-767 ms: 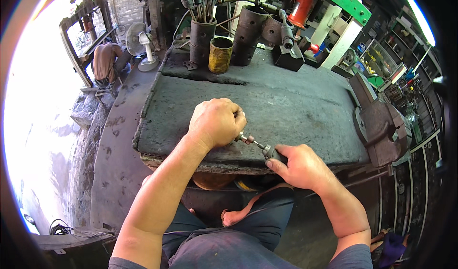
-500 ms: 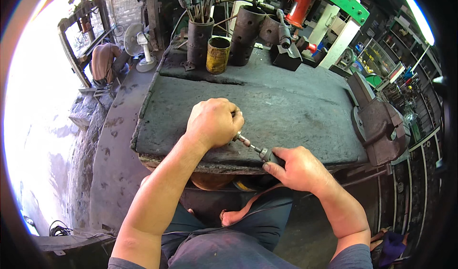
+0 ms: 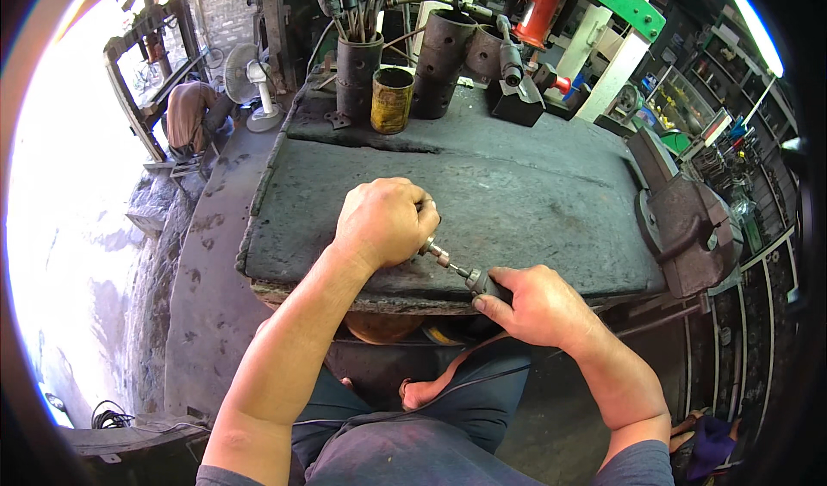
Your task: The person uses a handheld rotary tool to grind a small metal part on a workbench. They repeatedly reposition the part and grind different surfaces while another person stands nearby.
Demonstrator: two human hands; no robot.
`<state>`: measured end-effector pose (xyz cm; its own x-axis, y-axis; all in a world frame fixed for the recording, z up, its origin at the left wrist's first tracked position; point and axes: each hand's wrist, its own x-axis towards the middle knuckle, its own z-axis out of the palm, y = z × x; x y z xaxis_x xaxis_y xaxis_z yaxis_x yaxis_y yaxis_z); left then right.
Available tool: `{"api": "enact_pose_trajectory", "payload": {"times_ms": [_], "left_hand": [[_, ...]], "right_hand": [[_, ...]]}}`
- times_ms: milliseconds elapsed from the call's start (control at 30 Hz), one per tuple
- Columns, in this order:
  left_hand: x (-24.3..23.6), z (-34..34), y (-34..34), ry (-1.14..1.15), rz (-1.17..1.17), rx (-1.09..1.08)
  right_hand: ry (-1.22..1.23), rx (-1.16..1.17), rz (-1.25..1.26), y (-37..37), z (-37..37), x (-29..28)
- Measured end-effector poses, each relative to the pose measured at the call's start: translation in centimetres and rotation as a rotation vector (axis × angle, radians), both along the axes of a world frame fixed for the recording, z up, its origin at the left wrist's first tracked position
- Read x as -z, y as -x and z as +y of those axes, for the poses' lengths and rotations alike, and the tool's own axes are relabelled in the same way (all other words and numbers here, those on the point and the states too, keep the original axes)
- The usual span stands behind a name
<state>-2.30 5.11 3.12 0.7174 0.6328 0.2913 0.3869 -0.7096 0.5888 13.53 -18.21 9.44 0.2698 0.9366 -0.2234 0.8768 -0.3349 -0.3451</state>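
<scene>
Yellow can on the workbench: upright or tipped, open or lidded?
Upright and open: the yellow can stands on the workbench, its dark mouth facing up, no lid on it.

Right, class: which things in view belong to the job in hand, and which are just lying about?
Seemingly in use:
dark tool in the right hand
metal shaft at its tip
metal part, mostly hidden, in the left hand

Seemingly set aside:
yellow tin
dark vise
white fan

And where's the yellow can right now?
In the head view, the yellow can stands toward the back of the workbench, slightly left of centre, between two dark tubes, beyond the left hand.
</scene>
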Motion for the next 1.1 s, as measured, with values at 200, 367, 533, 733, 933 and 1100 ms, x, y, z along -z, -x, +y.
{"api": "enact_pose_trajectory", "payload": {"times_ms": [200,367,533,733,933,1100], "left_hand": [[-0.01,-0.20,0.05,-0.017,0.006,-0.010],[0.27,-0.17,0.16,-0.041,-0.013,-0.003],[0.27,-0.19,0.31,-0.055,-0.046,0.007],[0.29,-0.25,0.29,-0.036,-0.048,-0.002],[0.37,-0.28,0.26,-0.040,-0.058,-0.006],[0.10,-0.26,-0.10,-0.002,-0.034,-0.018]], "right_hand": [[-0.034,0.024,-0.001,-0.49,0.18,0.32],[-0.029,0.043,0.001,-0.50,0.12,0.37],[-0.017,0.012,0.022,-0.14,0.03,0.18],[-0.048,-0.001,0.014,-0.52,0.14,0.37],[-0.054,-0.007,-0.013,-0.58,-0.12,0.55],[-0.054,0.037,-0.056,-0.89,0.06,0.46]]}}
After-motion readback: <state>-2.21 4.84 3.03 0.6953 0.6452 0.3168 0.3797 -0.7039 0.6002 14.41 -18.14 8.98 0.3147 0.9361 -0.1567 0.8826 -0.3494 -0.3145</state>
